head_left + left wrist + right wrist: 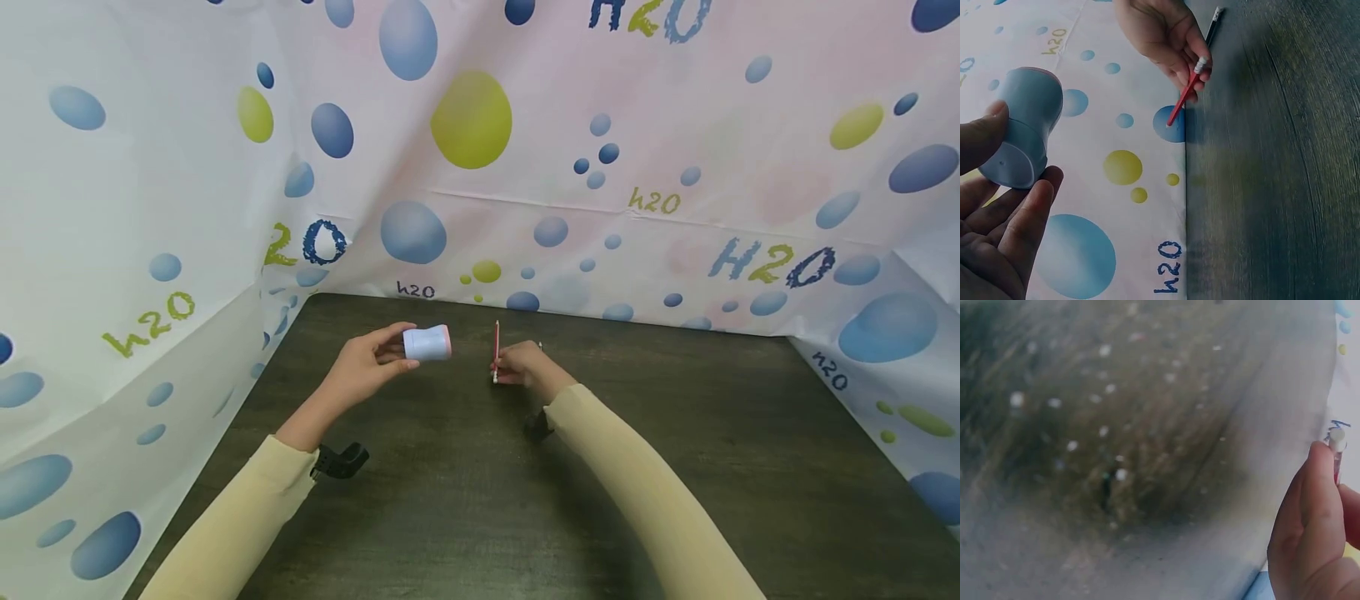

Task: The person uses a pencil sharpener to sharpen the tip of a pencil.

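My left hand (pixel 358 367) holds a light-blue cup-shaped holder (pixel 426 343) by its base, tipped sideways, its pink-rimmed end pointing right. In the left wrist view the thumb and fingers grip the hollow base of that holder (pixel 1032 115). Just to the right, my right hand (pixel 527 367) pinches a red pencil (pixel 497 340) near its white eraser end. A black pencil (pixel 1213 28) with a white end shows beyond the right hand in the left wrist view; whether it lies on the table is unclear. The right wrist view is mostly blurred, with the pencil's white end (pixel 1337 435) above the fingers.
A dark wooden table (pixel 450 500) spreads under both arms. White sheeting (pixel 570 108) printed with blue and green dots rises at the back and both sides. Dark wrist straps (pixel 341 461) sit over the cream sleeves.
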### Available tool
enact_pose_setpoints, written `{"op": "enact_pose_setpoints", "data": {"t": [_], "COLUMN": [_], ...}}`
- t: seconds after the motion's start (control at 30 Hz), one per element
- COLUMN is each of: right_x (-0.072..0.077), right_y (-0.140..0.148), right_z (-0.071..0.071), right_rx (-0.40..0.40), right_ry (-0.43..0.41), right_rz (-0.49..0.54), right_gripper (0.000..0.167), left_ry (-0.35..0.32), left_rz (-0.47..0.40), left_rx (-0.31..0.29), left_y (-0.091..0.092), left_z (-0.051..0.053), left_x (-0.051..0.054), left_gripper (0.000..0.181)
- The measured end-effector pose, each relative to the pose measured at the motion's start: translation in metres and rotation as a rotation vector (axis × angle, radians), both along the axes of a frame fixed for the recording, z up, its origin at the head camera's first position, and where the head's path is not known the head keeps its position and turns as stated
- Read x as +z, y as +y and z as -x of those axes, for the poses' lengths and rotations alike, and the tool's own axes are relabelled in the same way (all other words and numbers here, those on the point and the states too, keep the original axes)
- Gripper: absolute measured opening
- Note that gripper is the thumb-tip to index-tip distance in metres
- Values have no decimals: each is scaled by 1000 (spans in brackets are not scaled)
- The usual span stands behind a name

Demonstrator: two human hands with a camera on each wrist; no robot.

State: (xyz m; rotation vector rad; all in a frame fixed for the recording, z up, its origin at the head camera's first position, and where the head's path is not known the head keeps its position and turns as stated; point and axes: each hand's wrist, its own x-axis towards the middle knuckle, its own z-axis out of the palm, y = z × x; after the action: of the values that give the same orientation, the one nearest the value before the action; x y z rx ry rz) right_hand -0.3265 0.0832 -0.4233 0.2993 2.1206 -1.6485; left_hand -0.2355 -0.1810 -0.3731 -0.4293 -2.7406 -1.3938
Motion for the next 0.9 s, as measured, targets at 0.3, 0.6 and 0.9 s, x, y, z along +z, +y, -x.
{"op": "enact_pose_setpoints", "data": {"t": [0.3,0.6,0.9], "right_x": [15,24,36], "right_y": [2,5,10], "right_z": [-14,-33,-49], "right_rx": [60,205,262], "right_ry": [-27,25,51], "right_rz": [99,158,231], "right_gripper": [42,48,51], "left_ry": [-5,-6,-2], "left_rz": [12,26,27], "left_rx": [26,37,26], "left_y": [-4,-3,-3], "left_z": [-1,-2,-3], "left_x": [0,-1,-1], "left_gripper": [54,55,56]}}
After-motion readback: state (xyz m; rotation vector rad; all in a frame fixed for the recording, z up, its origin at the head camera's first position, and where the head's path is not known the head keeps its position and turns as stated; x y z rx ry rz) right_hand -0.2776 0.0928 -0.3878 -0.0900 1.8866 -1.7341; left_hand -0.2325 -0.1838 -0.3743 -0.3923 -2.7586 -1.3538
